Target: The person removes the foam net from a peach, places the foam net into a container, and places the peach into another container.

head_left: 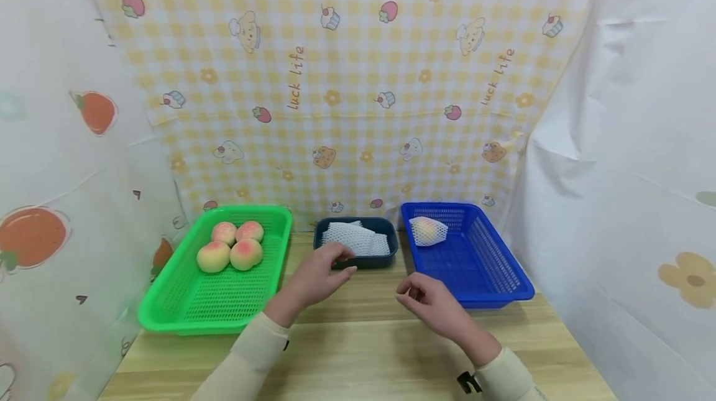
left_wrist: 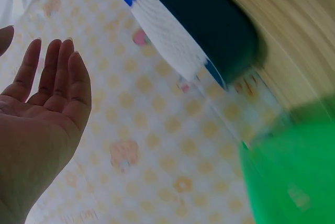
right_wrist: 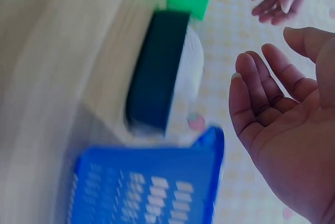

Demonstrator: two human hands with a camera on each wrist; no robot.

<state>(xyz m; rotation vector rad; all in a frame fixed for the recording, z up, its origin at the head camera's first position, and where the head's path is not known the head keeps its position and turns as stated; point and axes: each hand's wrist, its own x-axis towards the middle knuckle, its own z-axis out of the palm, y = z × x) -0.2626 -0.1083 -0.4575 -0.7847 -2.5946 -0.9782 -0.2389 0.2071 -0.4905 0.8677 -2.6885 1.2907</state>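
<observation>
Right hand (head_left: 433, 304): nearest the viewer, hovering over the wooden table (head_left: 363, 345) in front of the blue basket (head_left: 492, 283); fingers loosely spread and only slightly bent, holding nothing. The right wrist view shows an open palm.
Left hand (head_left: 319, 276): over the table at the front edge of the dark tray (head_left: 386, 255), fingers relaxed and nearly straight, fingertips at or just above the tray's near rim. Whether they touch the foam nets is hard to tell from the head view. The left wrist view shows an empty palm with the fingers extended together.
Foam nets (head_left: 355, 238): white mesh sleeves piled in the dark tray, which sits at the back of the table between the two baskets.
Green basket (head_left: 218, 301): on the person's left side, just beside the dark tray.
Peaches (head_left: 232, 245): four, bare, clustered touching one another in the far half of the green basket.
Blue basket: on the right side, near the dark tray.
Wrapped peach (head_left: 427, 230): one, inside a white foam net, lying in the far left corner of the blue basket.
Sleeves (head_left: 252, 357): cream coloured, on both forearms.
Backdrop (head_left: 335, 78): yellow checked cloth with cartoon prints, hung behind the table.
</observation>
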